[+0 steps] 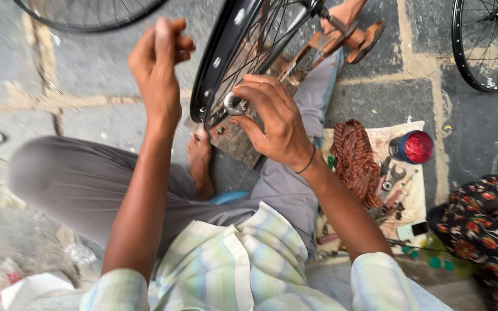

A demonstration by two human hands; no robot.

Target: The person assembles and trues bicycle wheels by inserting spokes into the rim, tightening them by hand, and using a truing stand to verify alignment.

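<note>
Bicycle wheel [226, 63] stands tilted on edge between the person's knees, black rim leaning from lower left up to upper right; its lowest part sits on a rusty metal block [238, 144] on the paved floor [87, 75], just beside a bare foot [200, 161]; spokes fan up and away from the person.

Right hand [275, 121] is on the rim's lower edge; fingers curled over a small round silver tool [236, 105], looks like a spoke key, pressed against the rim; grasping it. Wheel lies straight ahead of this hand, touching; right is clearly the nearer hand.

Left hand [158, 63] is raised beside the rim's outer face, apart from it; fingertips pinched together, wrist bent; whether something small is held between them, cannot tell.

Right forearm comes in low from the lower right, wrist cocked inward, dark band on it; left forearm nearly vertical.

Outward: cloth sheet [402, 201] to the right carrying a coil of reddish rope [355, 161], a red-capped jar [413, 147], wrenches and small tools [390, 178]; patterned fabric [485, 230] at far right; other wheels [488, 43] lying at the top edges.
</note>
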